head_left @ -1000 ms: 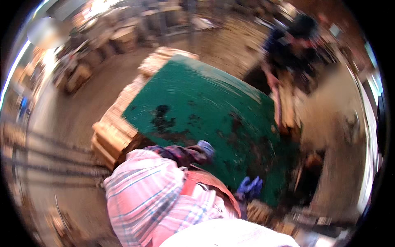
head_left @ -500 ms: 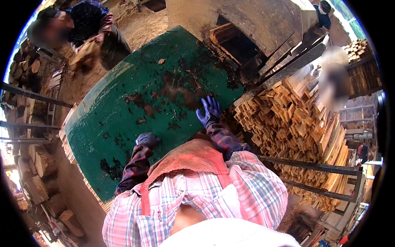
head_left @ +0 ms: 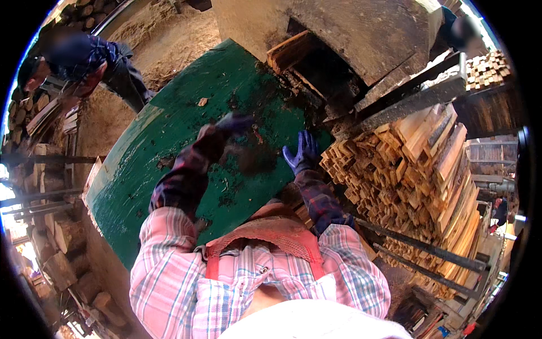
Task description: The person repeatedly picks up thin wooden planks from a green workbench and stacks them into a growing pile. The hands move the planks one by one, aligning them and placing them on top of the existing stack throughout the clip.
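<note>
A green table top [head_left: 164, 127], wet-looking and strewn with dark bark crumbs, spreads out in front of me. Over its middle, close to a dark patch of debris [head_left: 251, 161], reaches my left hand [head_left: 234, 124] in a purple glove, so smeared by motion that its fingers do not show clearly. My right hand [head_left: 303, 151], gloved in purple too, lies with fingers spread on the table's right part and holds nothing. Farther off on the green surface is a small wood chip [head_left: 202, 102].
Beyond the table's far right corner, a wood block [head_left: 289, 51] sits beside a dark opening in a large brown panel [head_left: 367, 34]. Stacked wood strips [head_left: 389, 169] rise at my right, with metal bars [head_left: 418, 243] nearby. Far left, a person [head_left: 79, 62] bends near logs.
My left hand has swept forward and right across the green surface, with bark crumbs shifted. My right hand has moved slightly right. The far-left person has moved left and bends lower.
</note>
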Available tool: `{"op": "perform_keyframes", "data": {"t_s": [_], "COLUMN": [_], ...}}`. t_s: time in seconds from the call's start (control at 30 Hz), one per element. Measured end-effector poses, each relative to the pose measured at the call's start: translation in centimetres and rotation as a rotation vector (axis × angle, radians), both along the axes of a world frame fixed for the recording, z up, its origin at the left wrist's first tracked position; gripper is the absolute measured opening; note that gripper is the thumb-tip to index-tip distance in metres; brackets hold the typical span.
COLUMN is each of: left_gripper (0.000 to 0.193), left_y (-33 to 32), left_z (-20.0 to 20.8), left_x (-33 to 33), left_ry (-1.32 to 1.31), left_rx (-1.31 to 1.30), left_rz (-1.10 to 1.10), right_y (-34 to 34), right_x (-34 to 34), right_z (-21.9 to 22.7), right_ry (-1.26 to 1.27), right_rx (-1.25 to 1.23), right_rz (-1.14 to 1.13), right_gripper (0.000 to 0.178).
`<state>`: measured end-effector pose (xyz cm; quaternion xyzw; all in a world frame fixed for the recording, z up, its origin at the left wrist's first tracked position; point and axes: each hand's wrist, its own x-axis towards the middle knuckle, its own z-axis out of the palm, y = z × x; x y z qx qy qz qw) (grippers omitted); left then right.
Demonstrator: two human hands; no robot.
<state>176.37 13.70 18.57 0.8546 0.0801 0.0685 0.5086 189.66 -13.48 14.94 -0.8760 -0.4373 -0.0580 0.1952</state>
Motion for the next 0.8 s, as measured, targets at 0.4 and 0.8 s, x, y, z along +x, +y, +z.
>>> {"op": "perform_keyframes", "data": {"t_s": [0.4, 0.8], "left_gripper": [0.033, 0.058], "left_y": [12.4, 11.6], "left_z": [-4.6, 0.8], "left_x": [20.7, 18.6], "left_ry": [0.009, -0.024], "left_rx": [-1.279, 0.301], "left_rz": [0.600, 0.531], "right_y": [0.5, 0.6], "right_x": [2.2, 2.5], "right_z": [-0.5, -0.9], "right_ry": [0.050, 0.058], "right_rx": [0.052, 0.106], "right_rz": [0.019, 0.054], "right_gripper": [0.067, 0.064]}}
